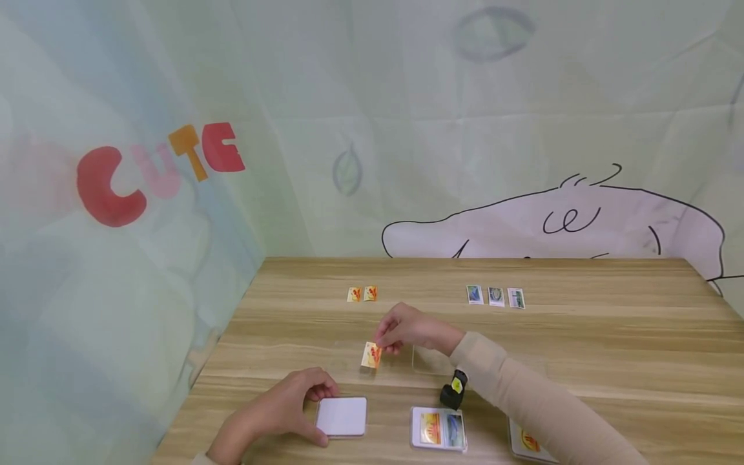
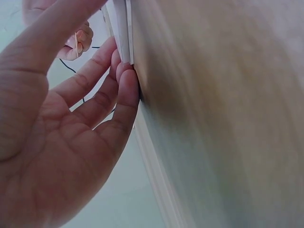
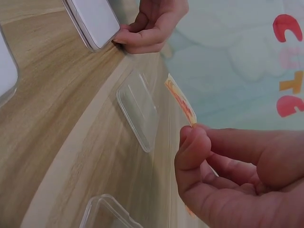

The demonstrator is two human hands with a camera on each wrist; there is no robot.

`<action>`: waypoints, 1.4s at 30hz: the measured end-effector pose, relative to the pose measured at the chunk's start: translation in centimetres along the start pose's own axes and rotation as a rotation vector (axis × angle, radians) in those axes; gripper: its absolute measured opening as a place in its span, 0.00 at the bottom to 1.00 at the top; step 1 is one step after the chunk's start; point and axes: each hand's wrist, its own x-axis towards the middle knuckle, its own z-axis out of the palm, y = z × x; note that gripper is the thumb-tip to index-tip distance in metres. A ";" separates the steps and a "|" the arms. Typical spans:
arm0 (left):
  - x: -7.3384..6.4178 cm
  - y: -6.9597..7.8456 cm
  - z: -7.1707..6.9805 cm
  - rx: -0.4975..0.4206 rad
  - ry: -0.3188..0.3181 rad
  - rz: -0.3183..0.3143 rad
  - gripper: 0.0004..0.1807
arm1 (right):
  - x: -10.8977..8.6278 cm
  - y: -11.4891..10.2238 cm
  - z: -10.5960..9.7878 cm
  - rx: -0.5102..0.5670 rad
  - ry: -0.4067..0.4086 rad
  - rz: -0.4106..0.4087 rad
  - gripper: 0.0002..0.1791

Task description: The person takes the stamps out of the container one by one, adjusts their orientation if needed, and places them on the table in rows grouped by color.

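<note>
My right hand (image 1: 409, 328) pinches a small picture card (image 1: 371, 354) between thumb and fingertips, above the table. The card is white-edged with an orange and red picture; the right wrist view shows the card (image 3: 182, 100) nearly edge-on. At the front left, my left hand (image 1: 296, 403) holds a flat white square case (image 1: 343, 416) by its left side, thumb at the near corner and fingers at the far one. In the left wrist view the fingertips meet the edge of the case (image 2: 122, 28). A clear plastic lid (image 3: 137, 111) lies on the table beneath the right hand.
Two orange cards (image 1: 362, 294) lie at the back left, three landscape cards (image 1: 496, 296) at the back right. A case with two cards (image 1: 438, 428) sits at the front. My right sleeve partly covers another case (image 1: 527, 445). A second clear lid (image 3: 107, 213) shows from the right wrist.
</note>
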 end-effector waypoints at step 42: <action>0.0 -0.3 0.2 -0.015 0.005 -0.005 0.30 | 0.5 0.6 -1.7 -0.012 0.025 0.042 0.05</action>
